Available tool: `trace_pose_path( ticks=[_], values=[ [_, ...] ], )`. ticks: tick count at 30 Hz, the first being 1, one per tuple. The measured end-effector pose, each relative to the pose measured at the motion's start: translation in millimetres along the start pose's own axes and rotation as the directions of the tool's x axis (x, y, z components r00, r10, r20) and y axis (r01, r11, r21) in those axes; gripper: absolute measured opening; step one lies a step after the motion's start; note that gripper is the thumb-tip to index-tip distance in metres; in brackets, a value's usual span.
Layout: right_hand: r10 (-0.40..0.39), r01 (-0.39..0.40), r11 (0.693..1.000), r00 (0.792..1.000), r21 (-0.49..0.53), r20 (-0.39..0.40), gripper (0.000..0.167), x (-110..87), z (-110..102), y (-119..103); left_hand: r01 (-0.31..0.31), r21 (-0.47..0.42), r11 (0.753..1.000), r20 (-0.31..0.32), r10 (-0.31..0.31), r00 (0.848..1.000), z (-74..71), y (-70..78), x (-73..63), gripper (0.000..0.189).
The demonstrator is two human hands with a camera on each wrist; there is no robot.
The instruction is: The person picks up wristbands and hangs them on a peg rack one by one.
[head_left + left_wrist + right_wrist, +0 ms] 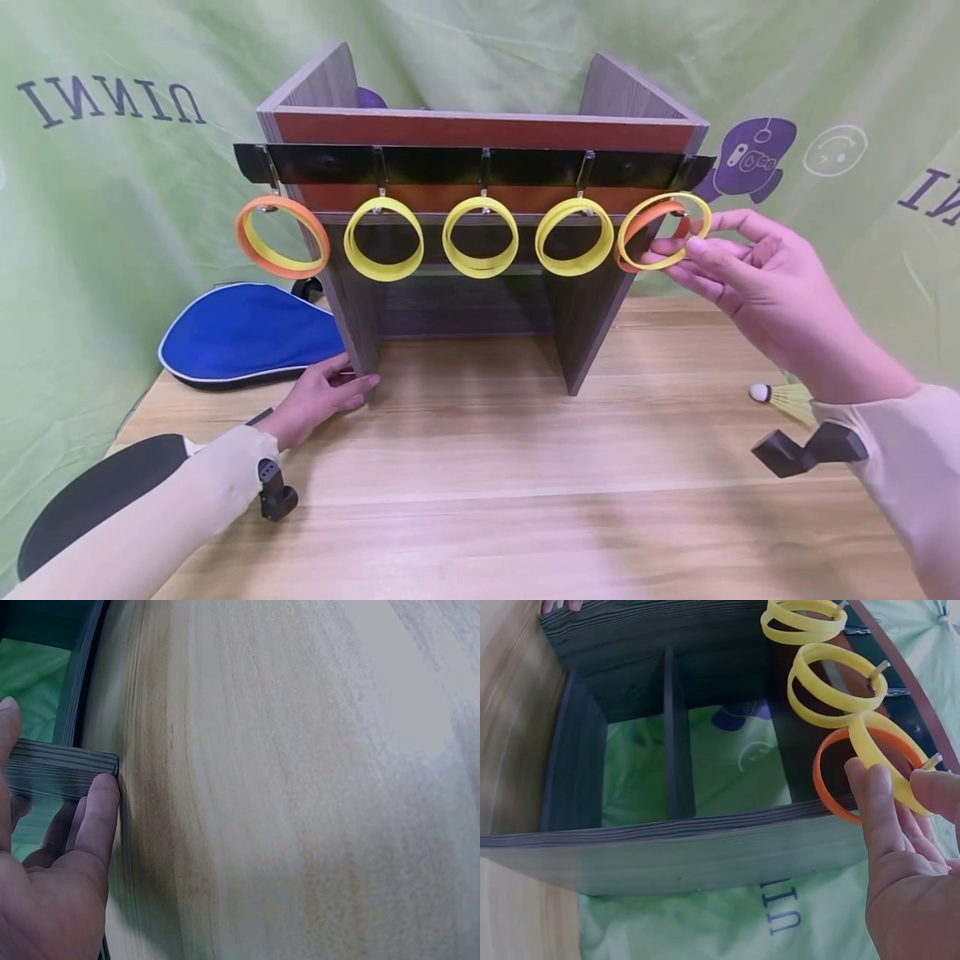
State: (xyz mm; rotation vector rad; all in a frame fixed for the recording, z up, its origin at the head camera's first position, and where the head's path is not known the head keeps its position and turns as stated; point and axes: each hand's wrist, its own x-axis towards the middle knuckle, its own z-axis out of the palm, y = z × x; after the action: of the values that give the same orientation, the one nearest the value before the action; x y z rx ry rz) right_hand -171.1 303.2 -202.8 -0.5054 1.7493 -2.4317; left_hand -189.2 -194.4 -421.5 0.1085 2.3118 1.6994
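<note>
My right hand [780, 287] pinches a yellow ring [861, 742] between thumb and fingers at the rightmost hook of a black strip [431, 167]. Overlapping that ring from behind is an orange ring [819, 776]. The strip runs across the front of a grey wood-grain shelf unit [600, 317]. Yellow rings [350, 242] hang from the three middle hooks, and an orange-and-yellow ring [242, 242] from the leftmost. Low at the unit's left side, my left hand [318, 400] holds the bottom front corner of the side panel [67, 765], thumb on one face and fingers on the other.
Behind the left hand lies a blue case [247, 329] with white piping. A shuttlecock [787, 400] is on the wooden table [480, 500], partly behind the right forearm. A dark rounded object [105, 492] sits at lower left. Green printed cloth [150, 192] hangs behind.
</note>
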Motion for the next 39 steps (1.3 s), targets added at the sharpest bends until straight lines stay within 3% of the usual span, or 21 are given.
trace_pose_path(
  ticks=[22, 27, 35, 37, 39],
  values=[
    [0.051, -0.052, 0.998, 0.998, -0.029, -0.044, 0.012, -1.7, -5.5, 16.9, -0.004, 0.027, 1.0, 0.002, 0.004, 1.0, 0.9, 2.8, 2.4, 0.076],
    [0.063, -0.064, 0.997, 0.997, -0.03, -0.039, 0.013, -3.6, -5.6, 18.7, -0.034, 0.036, 0.999, 0.006, 0.034, 0.999, 0.4, 2.6, 3.5, 0.072],
    [0.088, -0.084, 0.992, 0.995, -0.092, 0.045, 0.016, -10.1, -6.1, 29.8, -0.11, 0.173, 0.979, 0.011, 0.109, 0.994, -8.0, 8.2, -1.1, 0.064],
    [0.097, -0.084, 0.983, 0.993, -0.161, 0.074, 0.015, -12.6, -5.8, 33.4, -0.137, 0.234, 0.963, 0.009, 0.139, 0.99, -11.3, 12.8, -4.5, 0.058],
    [0.113, -0.087, 0.963, 0.99, -0.255, 0.088, 0.013, -15.8, -4.8, 37.6, -0.171, 0.325, 0.93, 0.008, 0.179, 0.984, -14.8, 19.9, -9.7, 0.053]
  ],
)
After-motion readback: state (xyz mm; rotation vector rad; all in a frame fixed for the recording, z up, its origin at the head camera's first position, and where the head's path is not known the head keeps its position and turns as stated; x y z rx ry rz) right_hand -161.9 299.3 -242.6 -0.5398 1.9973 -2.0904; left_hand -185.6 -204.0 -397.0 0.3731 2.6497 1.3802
